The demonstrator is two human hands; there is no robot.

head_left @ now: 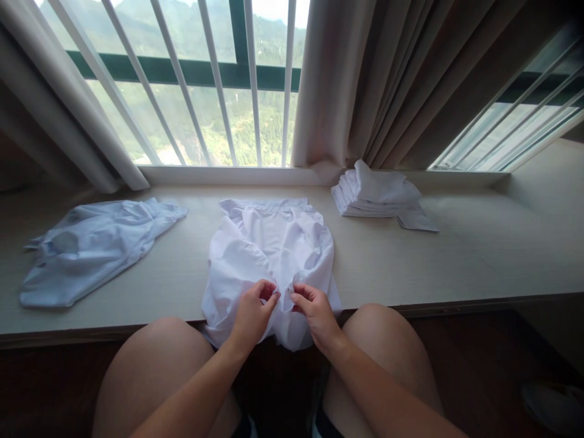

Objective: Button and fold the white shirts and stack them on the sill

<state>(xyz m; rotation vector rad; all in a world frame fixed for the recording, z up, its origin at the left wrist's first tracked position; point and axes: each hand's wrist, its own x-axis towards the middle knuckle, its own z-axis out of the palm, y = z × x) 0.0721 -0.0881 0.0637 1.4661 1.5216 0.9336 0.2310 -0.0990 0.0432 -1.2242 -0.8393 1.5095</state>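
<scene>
Both sets of fingertips are drawn narrow, pinching the thin cloth of the white shirt at lower centre of the frame. The left hand curls its fingers over a fold, thumb against forefinger; the right hand does the same just beside it, the two pinches nearly touching. Whether they grip a button or only a fold, I cannot tell.

The shirt lies flat on the pale wooden ledge, its long axis running from the near edge toward the window. Its straight far end lies by the sill, while its near end spills over the ledge edge between the bare knees. The fabric is soft, smooth and rumpled, with puffed folds on both sides.

At centre left lies a crumpled pale blue garment, loose and long, slanting from lower left to upper right. At upper right of centre sits a stack of folded white clothes, square-edged and neat. Behind it hangs a pleated beige curtain, beside the barred window.
</scene>
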